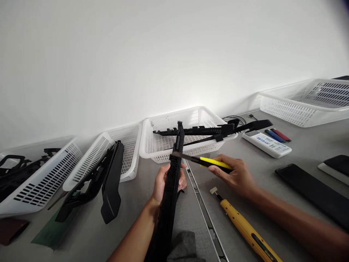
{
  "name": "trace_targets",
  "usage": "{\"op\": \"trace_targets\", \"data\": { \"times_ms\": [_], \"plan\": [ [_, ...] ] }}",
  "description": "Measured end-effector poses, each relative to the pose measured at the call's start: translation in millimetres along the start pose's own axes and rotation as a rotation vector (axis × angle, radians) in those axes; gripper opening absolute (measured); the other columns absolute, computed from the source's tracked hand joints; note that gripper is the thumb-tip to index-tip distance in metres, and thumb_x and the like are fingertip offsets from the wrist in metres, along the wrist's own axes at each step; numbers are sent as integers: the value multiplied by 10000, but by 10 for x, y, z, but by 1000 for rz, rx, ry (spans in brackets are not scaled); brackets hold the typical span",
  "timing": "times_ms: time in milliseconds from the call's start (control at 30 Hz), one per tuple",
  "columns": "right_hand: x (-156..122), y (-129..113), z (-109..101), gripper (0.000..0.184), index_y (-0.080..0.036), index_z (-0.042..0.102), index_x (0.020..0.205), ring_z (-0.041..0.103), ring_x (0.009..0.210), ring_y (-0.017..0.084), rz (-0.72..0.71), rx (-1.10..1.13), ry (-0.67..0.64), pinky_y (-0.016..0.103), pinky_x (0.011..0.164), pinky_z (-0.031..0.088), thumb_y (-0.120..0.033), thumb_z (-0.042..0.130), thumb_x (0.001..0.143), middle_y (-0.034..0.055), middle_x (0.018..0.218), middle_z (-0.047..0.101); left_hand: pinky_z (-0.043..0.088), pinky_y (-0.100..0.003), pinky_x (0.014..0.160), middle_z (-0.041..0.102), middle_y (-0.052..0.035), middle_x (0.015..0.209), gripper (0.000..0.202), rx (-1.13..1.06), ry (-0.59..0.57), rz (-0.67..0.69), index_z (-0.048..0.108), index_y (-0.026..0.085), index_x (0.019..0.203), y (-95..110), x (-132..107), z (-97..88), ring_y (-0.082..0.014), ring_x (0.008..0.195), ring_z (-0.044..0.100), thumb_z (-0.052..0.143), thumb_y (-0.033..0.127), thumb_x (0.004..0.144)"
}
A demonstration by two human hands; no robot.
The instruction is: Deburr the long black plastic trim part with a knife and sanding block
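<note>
My left hand [160, 183] is wrapped round a long black plastic trim part [171, 189], which runs upright from the bottom of the view toward the baskets. My right hand [235, 173] grips a yellow and black utility knife [211, 162]. The knife's dark blade lies across the trim part, just above my left fingers; whether its edge touches the plastic I cannot tell. Right of the trim, a thin metal strip with slots [203, 207] lies on the table. Below my right hand rests a yellow power tool [245, 227] with a small pale head.
White baskets with black plastic parts stand along the wall: a middle basket [148, 149], one left of it [133, 167] and one far left [35, 196]. A further white basket [289, 112] is at right. A white battery pack [267, 143] and green sandpaper [54, 231] lie on the table.
</note>
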State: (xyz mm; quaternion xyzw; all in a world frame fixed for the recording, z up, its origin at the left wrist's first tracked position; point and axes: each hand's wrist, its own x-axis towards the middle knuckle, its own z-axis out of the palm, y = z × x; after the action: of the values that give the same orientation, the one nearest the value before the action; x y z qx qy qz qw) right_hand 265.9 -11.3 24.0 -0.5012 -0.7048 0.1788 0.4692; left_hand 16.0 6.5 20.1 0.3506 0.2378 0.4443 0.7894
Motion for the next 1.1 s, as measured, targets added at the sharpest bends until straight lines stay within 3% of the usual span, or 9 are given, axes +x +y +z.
{"op": "trace_targets", "data": {
  "times_ms": [100,233,600,833,967,1100],
  "plan": [
    [-1,0,-6,436,-199,752,900,571,520,147,-1,-15,23,256,498,437,-618,652,970,9,648,677,315,-296,578,512,10,589,455,-3,-6,-9,742,120,1020,-8,7,-14,-118,503,392,538,522,958],
    [-4,-17,-9,368,-199,743,873,572,526,138,-39,-14,-49,251,511,436,-549,681,967,-2,638,661,308,-294,576,514,11,588,452,1,1,-5,744,122,1023,-9,10,-21,-117,504,387,546,524,959],
    [27,-5,-60,213,-197,731,873,545,503,129,-32,-66,-20,259,523,414,-377,638,940,-24,621,639,335,-290,580,520,8,594,449,-30,-20,3,755,109,1016,4,13,-6,-113,503,397,552,503,944],
    [-24,-10,-11,186,-194,716,912,569,534,144,-49,-3,-144,259,525,417,-314,574,915,-13,651,656,377,-303,612,593,-22,640,455,-34,-21,18,755,90,1059,-12,-1,-17,-144,540,499,568,481,923],
    [-23,-18,-24,209,-193,714,953,584,552,147,-127,9,-167,263,545,427,-253,519,904,-9,689,669,382,-311,617,578,-29,635,392,-67,-48,31,749,97,906,0,1,-4,-147,546,498,571,447,916],
    [-48,-21,-17,253,-200,709,1015,635,612,164,-185,24,-210,271,587,461,-213,481,905,3,753,696,396,-307,628,582,-18,642,503,-114,-70,24,748,87,1152,5,16,-22,-150,557,500,581,505,928]
  ]
}}
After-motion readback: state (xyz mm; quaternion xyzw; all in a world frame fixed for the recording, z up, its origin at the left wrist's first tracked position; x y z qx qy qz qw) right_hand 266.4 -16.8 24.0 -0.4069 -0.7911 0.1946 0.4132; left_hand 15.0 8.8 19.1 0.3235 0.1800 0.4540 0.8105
